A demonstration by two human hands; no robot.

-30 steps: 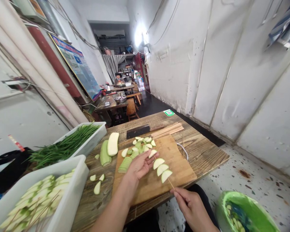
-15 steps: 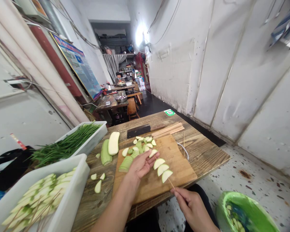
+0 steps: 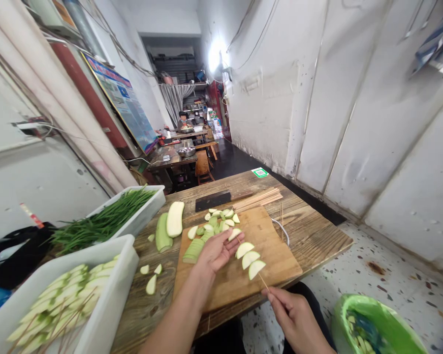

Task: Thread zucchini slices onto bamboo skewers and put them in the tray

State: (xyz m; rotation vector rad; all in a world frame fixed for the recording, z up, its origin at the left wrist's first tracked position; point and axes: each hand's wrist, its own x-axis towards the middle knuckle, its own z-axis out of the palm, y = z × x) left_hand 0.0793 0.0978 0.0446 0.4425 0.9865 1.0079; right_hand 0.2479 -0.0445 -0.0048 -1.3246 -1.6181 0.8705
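My right hand (image 3: pixel 293 314) pinches the lower end of a thin wooden skewer (image 3: pixel 263 282). Several half-round zucchini slices (image 3: pixel 250 258) are threaded along it, over the front right of the wooden cutting board (image 3: pixel 276 255). At the skewer's far end, my left hand (image 3: pixel 219 250) holds another zucchini slice (image 3: pixel 235 234) between thumb and fingers, the stick's tip close to it. A fan of cut slices (image 3: pixel 194 250) and a loose pile of pieces (image 3: pixel 219 221) lie on the board just beyond my left hand.
Left of the board lie two large zucchini pieces (image 3: pixel 174 219). A white tub (image 3: pixel 127 255) holds skewered slices; another tub (image 3: pixel 157 199) holds green stalks. A cleaver (image 3: pixel 213 200) and bare skewers (image 3: pixel 262 197) lie behind the board. A green bin (image 3: pixel 395 319) stands at lower right. A person (image 3: pixel 183 119) sits far back.
The whole view has shifted very slightly. Both hands, the skewer and the slices keep practically the same positions.
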